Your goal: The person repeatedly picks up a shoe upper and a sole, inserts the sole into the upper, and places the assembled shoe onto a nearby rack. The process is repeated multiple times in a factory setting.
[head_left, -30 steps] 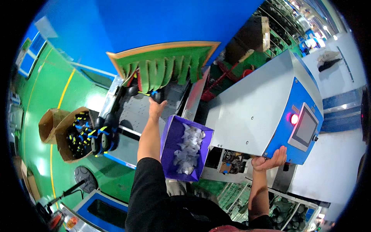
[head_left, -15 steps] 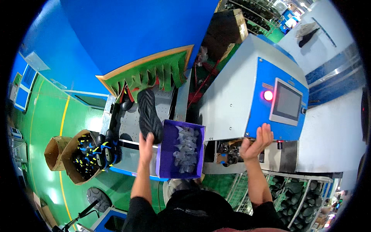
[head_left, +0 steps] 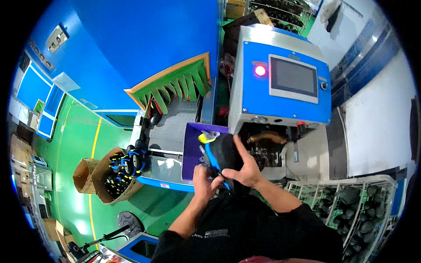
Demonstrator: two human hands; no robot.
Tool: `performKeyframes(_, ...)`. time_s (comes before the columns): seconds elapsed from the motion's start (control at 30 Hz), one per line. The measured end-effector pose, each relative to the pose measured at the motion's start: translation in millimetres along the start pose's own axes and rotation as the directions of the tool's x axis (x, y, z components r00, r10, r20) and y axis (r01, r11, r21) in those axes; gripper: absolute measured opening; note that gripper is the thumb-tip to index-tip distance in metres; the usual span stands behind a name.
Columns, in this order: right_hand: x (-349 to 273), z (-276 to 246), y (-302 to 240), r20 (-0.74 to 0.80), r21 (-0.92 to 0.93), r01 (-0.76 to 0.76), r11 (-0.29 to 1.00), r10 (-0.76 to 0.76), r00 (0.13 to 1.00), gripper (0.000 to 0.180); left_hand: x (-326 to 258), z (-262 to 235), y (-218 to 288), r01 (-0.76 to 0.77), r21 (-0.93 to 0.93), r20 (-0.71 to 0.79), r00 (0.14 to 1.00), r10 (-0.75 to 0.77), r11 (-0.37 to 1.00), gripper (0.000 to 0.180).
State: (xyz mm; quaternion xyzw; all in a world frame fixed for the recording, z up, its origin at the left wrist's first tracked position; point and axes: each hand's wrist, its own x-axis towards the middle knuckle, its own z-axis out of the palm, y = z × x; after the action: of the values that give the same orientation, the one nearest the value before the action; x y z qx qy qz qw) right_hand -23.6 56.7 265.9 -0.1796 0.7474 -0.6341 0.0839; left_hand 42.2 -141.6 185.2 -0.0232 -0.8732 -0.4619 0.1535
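Note:
A black shoe [head_left: 228, 151] with a blue stripe and a yellow tab hangs in front of my body, held between my two hands. My right hand [head_left: 247, 170] clasps its right side, with the thumb across the near part and a finger along the edge. Fingers curled, my left hand [head_left: 204, 183] pinches at the near left side by the blue stripe. What lies inside that pinch is hidden. Behind the shoe stands a purple box [head_left: 191, 149], mostly covered by it.
A blue-fronted machine [head_left: 254, 98] with a screen and a lit red button stands to the right. At left a conveyor [head_left: 175, 125] leads under a green strip curtain [head_left: 175, 90]. Shoes fill a cardboard box [head_left: 100, 186]; a wire rack [head_left: 324, 184] with dark pieces is near right.
My left hand has left the black sole on the conveyor, which is gone from there. My right hand has come off the machine, and both hands now hold a shoe. The view has shifted.

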Motion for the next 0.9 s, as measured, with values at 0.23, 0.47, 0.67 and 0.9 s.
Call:
performKeyframes(0.23,-68.6,-71.4,27.9,-0.119,0.016,-0.100,0.995,0.101,0.988,0.112,-18.8,71.6,35.8,-0.200,-0.003,0.118,0.973,0.199,0.980,0.031)
performKeyframes(0.47,-153.5,-109.7,80.5,0.002,0.997,-0.046,0.065,0.563,0.826,0.070,9.2,119.1,33.3,0.664,-0.432,0.377,0.747,-0.547,0.610,0.043)
performKeyframes(0.67,-194.1,-124.5,110.5,0.054,0.783,-0.342,0.520,0.492,0.869,0.106,-22.5,134.7,43.2,0.771,-0.261,0.812,0.501,-0.300,0.581,0.050)
performKeyframes(0.9,-183.0,-126.8,129.8,-0.299,0.573,-0.328,0.751,0.564,0.770,0.097,-12.3,124.6,46.3,0.327,-0.051,0.591,0.771,-0.236,0.944,0.037)
